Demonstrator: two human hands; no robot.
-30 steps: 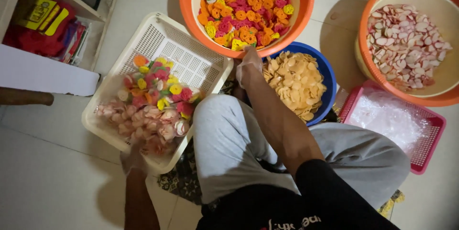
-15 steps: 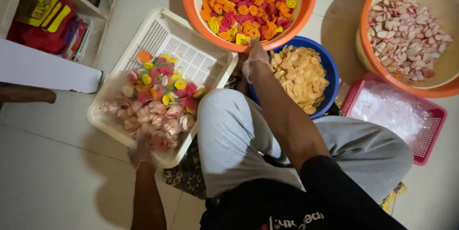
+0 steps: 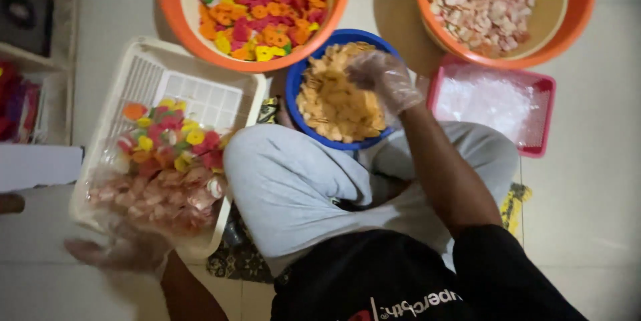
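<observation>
Gloved right hand (image 3: 384,79) reaches forward, fingers curled; gloved left hand (image 3: 123,251) lies low, blurred.

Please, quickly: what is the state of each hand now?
Left hand: open, blurred, at the white basket's near edge.
Right hand: gloved, over the blue bowl; grip cannot be told.

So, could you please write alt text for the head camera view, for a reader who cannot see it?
A seated person's gloved right hand reaches into a blue bowl of yellow crackers, while the gloved left hand rests at the near edge of a white basket holding bagged colourful snacks. Two orange tubs and a pink basket stand beyond.
</observation>
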